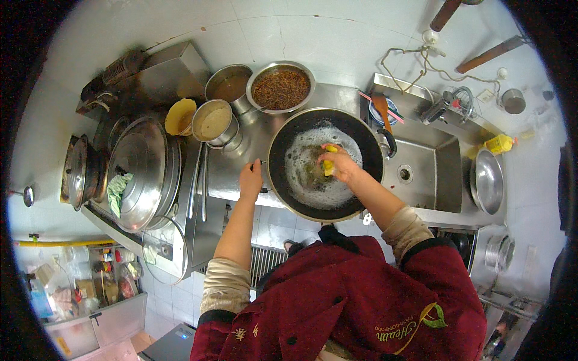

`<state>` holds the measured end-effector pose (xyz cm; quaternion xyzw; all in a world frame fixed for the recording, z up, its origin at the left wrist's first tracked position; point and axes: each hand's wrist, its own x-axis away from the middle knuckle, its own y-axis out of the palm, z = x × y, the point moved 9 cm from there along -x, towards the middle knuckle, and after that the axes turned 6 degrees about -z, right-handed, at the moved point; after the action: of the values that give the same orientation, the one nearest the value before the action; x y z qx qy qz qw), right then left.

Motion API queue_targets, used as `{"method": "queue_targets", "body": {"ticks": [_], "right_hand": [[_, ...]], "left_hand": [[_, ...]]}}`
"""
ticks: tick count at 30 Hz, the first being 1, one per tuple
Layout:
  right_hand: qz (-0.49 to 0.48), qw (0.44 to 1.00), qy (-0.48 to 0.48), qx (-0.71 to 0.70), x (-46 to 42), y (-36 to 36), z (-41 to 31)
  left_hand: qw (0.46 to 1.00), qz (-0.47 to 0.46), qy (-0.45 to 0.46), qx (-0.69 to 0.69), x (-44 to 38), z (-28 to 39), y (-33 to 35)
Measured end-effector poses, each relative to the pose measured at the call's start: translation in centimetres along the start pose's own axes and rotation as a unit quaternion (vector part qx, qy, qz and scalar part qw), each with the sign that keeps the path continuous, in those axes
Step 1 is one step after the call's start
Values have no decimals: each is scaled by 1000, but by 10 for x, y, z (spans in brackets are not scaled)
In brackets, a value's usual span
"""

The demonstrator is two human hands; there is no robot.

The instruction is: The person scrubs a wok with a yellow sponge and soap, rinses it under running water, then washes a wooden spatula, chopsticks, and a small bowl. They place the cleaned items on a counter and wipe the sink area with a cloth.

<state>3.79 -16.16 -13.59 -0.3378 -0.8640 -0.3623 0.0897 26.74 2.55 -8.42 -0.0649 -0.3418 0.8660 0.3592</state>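
Note:
A large dark wok [370,155] with a loop handle on each side rests on the stainless steel counter. Foamy, murky water [305,185] covers its bottom. My left hand [251,180] is closed around the loop handle at the wok's left side, with the black ends of the handle showing past my fingers. Inside the wok, my right hand [342,165] grips a yellow sponge [329,168] just over the suds. Whether the sponge touches the bottom is hidden by foam and fingers.
Behind the wok stand a steel basin of dark bits in liquid [282,88], steel pots [229,83] and a yellow bowl [180,116]. Right lies a sink [422,169], with a wooden spatula [382,110] and a basin [487,180]. Large lids [140,171] lean left.

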Motion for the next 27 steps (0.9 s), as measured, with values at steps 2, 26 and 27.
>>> {"method": "queue_targets", "body": {"ticks": [2,26,27], "right_hand": [[-1,999,8,-44,-9,-13,9],[72,886,-113,444,-53,-49,-4],[63,876,-100,467,-54,-48,-2]], "left_hand": [[1000,-10,-8,8,0,6,4],[989,-18,-94,110,-4,-16,18],[990,-18,-87,106,-4,-14,17]]}}
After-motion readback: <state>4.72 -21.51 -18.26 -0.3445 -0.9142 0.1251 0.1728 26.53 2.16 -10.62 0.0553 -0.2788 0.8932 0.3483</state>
